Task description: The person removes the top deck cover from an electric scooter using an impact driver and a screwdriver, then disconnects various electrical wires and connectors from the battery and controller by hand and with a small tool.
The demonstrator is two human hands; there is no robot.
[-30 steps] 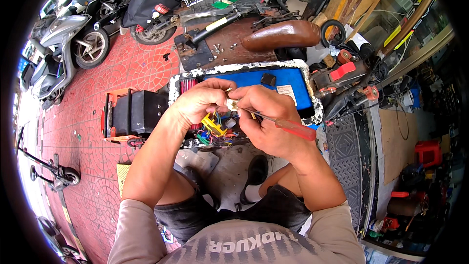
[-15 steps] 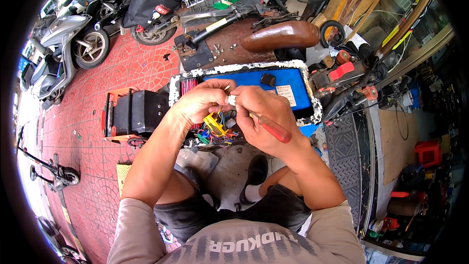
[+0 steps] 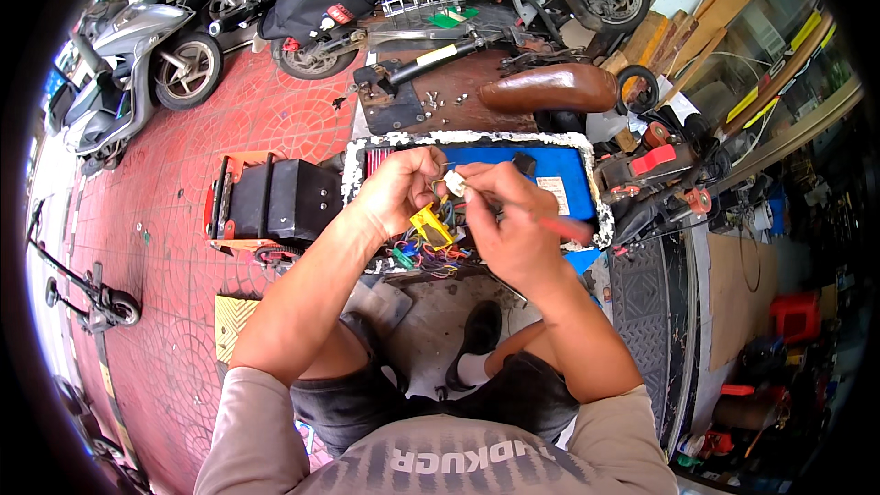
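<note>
A small white plug connector [image 3: 455, 184] sits between my hands, above an open box. My left hand [image 3: 401, 192] is closed, pinching thin wire beside the connector; its fingertips are partly hidden. My right hand [image 3: 511, 229] has thumb and forefinger at the connector and also grips a screwdriver [image 3: 563, 228], whose red handle points right and looks blurred. The screwdriver's tip cannot be made out. Below my hands, a yellow plastic part [image 3: 432, 227] rests among a tangle of coloured wires [image 3: 429, 258]. A blue battery pack [image 3: 568, 192] with a pale label lies in the box.
White crusty foam lines the box rim [image 3: 477, 138]. An orange-framed black case [image 3: 284, 204] stands to the left. Beyond lie a brown seat [image 3: 548, 91], a black tube [image 3: 431, 64] and loose screws. A red-handled floor jack [image 3: 653, 161] is at right; parked scooters [image 3: 110, 73] stand far left.
Both hands have shifted slightly right in the picture, as has the box. The connector now shows more fully between the fingers, and the screwdriver handle has swung to lie flatter, pointing right.
</note>
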